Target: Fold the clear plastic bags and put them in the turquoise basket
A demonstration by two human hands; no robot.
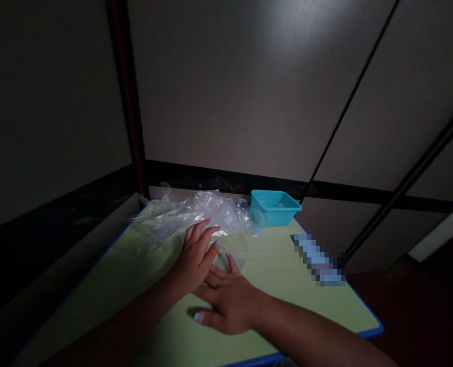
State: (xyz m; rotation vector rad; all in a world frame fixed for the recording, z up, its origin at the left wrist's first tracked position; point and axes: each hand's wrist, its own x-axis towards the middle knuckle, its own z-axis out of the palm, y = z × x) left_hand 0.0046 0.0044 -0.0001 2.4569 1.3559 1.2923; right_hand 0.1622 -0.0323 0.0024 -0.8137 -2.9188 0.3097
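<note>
My left hand (196,255) is raised just in front of a heap of clear plastic bags (211,209), its fingers apart and slightly bent. Nothing shows in its grasp. Low over the table, my right hand (232,300) spreads its fingers, thumb apart, with the fingertips partly behind my left hand. A small translucent plastic piece (234,262) lies by the right fingertips. Whether the fingers touch it, I cannot tell.
The light green table (272,265) has a blue edge. A turquoise plastic basket (277,216) stands at its back right corner, against the plastic heap. A blurred-out flat object (318,260) lies near the right edge. Dark panels (230,102) rise behind.
</note>
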